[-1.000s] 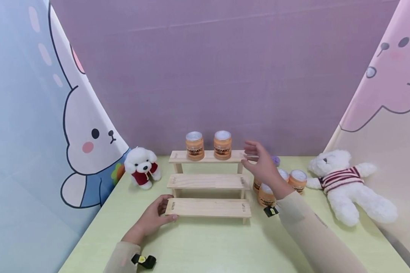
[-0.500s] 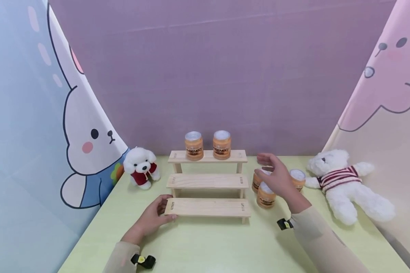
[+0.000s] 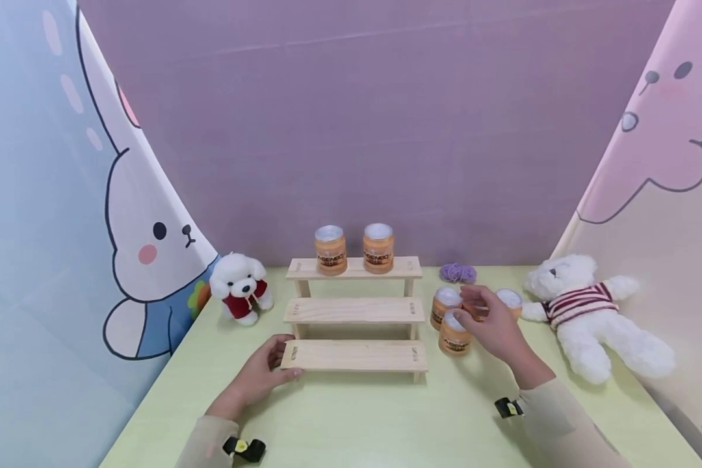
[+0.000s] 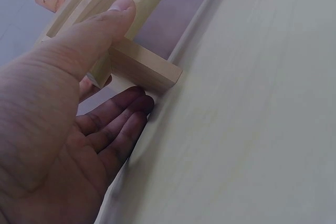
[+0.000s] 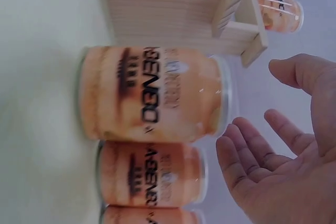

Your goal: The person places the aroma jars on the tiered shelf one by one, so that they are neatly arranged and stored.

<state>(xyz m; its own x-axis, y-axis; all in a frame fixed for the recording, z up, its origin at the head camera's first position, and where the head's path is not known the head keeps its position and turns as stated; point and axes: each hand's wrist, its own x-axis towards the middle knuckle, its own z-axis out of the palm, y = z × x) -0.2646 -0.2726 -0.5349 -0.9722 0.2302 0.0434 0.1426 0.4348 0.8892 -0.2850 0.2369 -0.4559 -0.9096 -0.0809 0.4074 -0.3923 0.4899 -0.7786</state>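
Note:
A three-step wooden shelf stands mid-table. My left hand holds the left end of its lowest step; in the left wrist view the thumb lies along the board and the other fingers reach by the leg. Two orange cans with silver lids, a left can and a right can, stand on the top step. My right hand hovers over several like cans right of the shelf, thumb and fingers spread, holding nothing. The front can is upright below it; another is partly hidden behind the fingers.
A purple yarn bundle lies behind the loose cans. A white plush dog sits left of the shelf, and a white teddy bear lies at the right. A purple backdrop closes off the table's back.
My right hand has moved from beside the top step, right and down to the loose cans, uncovering the purple yarn. My left hand stays at the lowest step.

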